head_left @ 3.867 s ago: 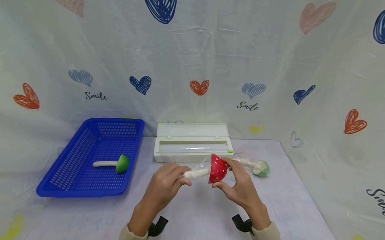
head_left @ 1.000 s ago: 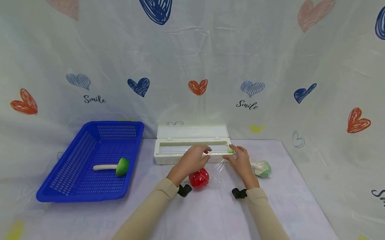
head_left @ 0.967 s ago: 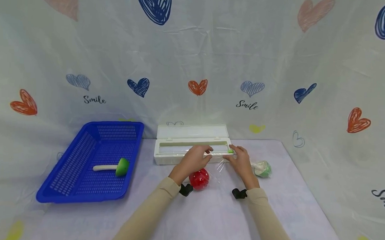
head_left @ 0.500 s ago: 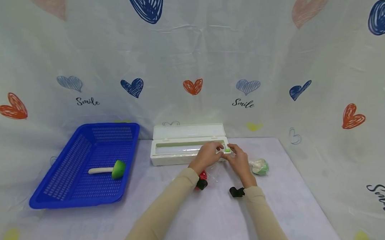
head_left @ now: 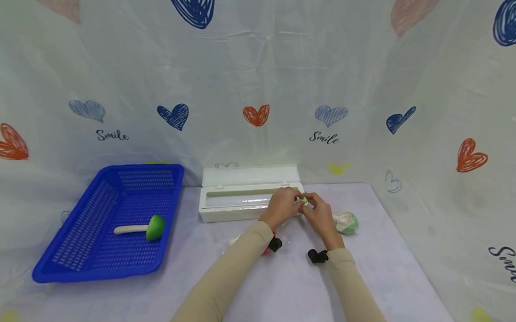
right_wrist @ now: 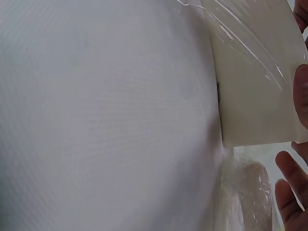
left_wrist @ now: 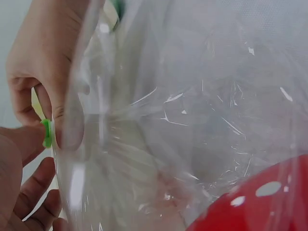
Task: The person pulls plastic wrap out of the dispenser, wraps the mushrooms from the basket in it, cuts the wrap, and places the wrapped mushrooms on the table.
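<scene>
Lower-right wrapped mushroom seems done; film on red mushroom looks uncut; lower-left bare mushroom seems unstarted; left hand at slider, grip unclear; right hand pinches box

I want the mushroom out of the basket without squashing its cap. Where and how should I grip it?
Probably by the stem, midway along, from straight above, pinching across its width. The mushroom lies on its side in the basket, its slim stem pointing left, while the rounder green cap sits near the basket's right wall, leaving less room there.
</scene>
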Demonstrator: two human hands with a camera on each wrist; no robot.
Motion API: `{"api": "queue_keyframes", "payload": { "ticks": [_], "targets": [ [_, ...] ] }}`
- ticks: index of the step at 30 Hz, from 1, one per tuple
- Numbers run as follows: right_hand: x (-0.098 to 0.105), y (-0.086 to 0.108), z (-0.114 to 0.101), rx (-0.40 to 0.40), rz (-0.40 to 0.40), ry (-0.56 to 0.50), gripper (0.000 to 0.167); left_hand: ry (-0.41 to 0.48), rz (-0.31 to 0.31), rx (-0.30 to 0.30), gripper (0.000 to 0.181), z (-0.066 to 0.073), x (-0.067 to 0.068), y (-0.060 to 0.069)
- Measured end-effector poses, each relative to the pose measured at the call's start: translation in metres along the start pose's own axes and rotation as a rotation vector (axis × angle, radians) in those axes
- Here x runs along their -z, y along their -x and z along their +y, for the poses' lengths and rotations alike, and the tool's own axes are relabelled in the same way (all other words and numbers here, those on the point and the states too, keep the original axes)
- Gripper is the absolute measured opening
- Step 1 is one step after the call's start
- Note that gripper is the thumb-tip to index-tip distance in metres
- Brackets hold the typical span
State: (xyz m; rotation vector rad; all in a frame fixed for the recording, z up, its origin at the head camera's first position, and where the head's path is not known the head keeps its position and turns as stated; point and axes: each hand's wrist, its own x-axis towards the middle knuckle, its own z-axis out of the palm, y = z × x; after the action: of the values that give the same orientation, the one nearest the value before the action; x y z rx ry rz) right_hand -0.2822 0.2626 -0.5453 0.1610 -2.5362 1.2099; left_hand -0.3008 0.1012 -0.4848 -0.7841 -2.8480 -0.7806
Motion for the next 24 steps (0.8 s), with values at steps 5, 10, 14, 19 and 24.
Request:
{"api": "queue_keyframes", "payload": {
  "ticks": [5, 10, 14, 19, 24],
  "targets": [
    [0.0027, -0.0035, -0.0033, 0.004, -0.023, -0.007, 0.043, -0.041, 0.024, 0.008, 0.016, 0.0014, 0.0026, -0.0029],
    [0.0057, -0.0050, -0.0057, 0.000, -0.018, -0.004, 0.044, -0.123, 0.013, -0.004, 0.014, 0.0022, 0.0050, -0.0049],
    [0.0073, -0.0047, -0.0049, 0.002, -0.004, 0.000, 0.044, -0.151, 0.006, -0.012, 0.014, 0.0012, 0.0044, -0.0057],
    [0.0060, -0.0023, -0.0025, 0.003, -0.032, -0.017, 0.045, -0.168, -0.001, -0.003, 0.015, -0.0018, 0.0012, -0.0036],
    [0.0041, -0.0008, -0.0022, -0.015, -0.044, -0.015, 0.045, -0.198, -0.009, -0.006, 0.015, -0.0047, 0.0000, -0.0010]
  ]
}}
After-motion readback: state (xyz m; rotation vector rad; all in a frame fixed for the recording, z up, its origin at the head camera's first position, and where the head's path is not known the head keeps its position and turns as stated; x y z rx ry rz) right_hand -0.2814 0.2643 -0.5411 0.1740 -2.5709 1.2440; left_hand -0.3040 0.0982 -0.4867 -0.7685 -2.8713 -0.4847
